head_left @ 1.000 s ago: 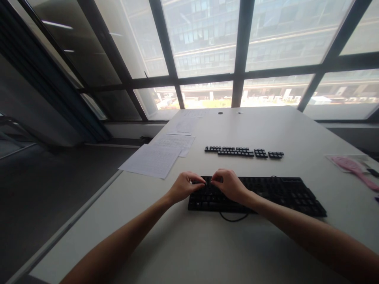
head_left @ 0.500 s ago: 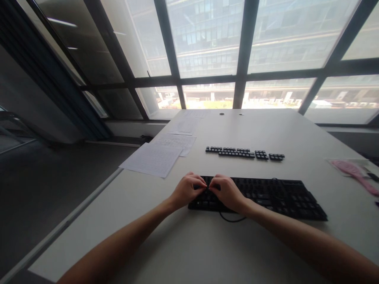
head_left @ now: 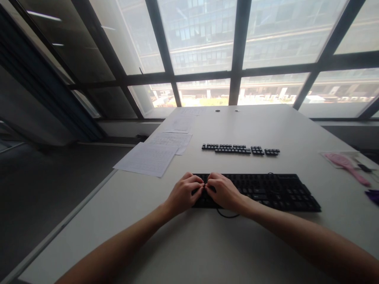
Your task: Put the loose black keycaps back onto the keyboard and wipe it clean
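A black keyboard (head_left: 278, 193) lies on the white table (head_left: 189, 244), its cable looping out at the near edge. Over its left end, my left hand (head_left: 185, 192) has its fingers pinched together. My right hand (head_left: 222, 190) is pinched too, and its fingertips nearly meet those of the left. Whatever is between the fingertips is too small to make out. Beyond the keyboard, several loose black keycaps (head_left: 232, 149) stand in rows, with two smaller groups (head_left: 257, 150) to their right.
Sheets of paper (head_left: 146, 158) overlap along the table's left edge. At the right lie a pink brush-like object (head_left: 345, 163) on clear plastic and a purple item (head_left: 373, 195). Large windows rise behind the table.
The camera view has shifted slightly, bringing the purple item further into view. Both hands stay at the keyboard's left end, with their fingers slightly changed in pose.
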The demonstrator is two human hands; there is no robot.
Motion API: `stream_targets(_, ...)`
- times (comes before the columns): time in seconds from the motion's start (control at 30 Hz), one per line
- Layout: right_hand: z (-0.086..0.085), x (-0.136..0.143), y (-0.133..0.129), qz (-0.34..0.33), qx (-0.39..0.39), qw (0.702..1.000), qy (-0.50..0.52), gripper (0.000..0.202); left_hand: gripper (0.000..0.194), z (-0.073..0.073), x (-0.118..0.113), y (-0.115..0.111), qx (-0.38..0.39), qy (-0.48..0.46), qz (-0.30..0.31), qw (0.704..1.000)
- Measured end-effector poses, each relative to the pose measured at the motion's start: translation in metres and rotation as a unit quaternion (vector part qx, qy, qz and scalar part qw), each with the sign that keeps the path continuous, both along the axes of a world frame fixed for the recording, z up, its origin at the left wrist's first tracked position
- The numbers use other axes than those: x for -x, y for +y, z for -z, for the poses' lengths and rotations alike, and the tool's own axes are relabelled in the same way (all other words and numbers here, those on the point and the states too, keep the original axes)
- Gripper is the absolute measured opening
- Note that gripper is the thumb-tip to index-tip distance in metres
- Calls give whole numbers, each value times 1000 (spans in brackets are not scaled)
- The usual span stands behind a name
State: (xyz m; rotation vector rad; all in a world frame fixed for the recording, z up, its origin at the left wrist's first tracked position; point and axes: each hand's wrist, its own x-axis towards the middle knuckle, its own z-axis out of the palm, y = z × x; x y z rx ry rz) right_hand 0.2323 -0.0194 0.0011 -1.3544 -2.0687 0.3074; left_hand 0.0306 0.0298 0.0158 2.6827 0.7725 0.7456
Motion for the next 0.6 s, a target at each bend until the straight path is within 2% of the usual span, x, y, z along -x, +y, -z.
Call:
stream_targets(0.27, -2, -1, 0, -4, -6, 1000, -26, 18, 21, -3, 0, -2, 2, -3, 2, 1000)
stream_targets(0.6, 2, 0, 1, -8, -24, 998, -49, 22, 19, 8, -1, -3, -12, -26, -4, 1000)
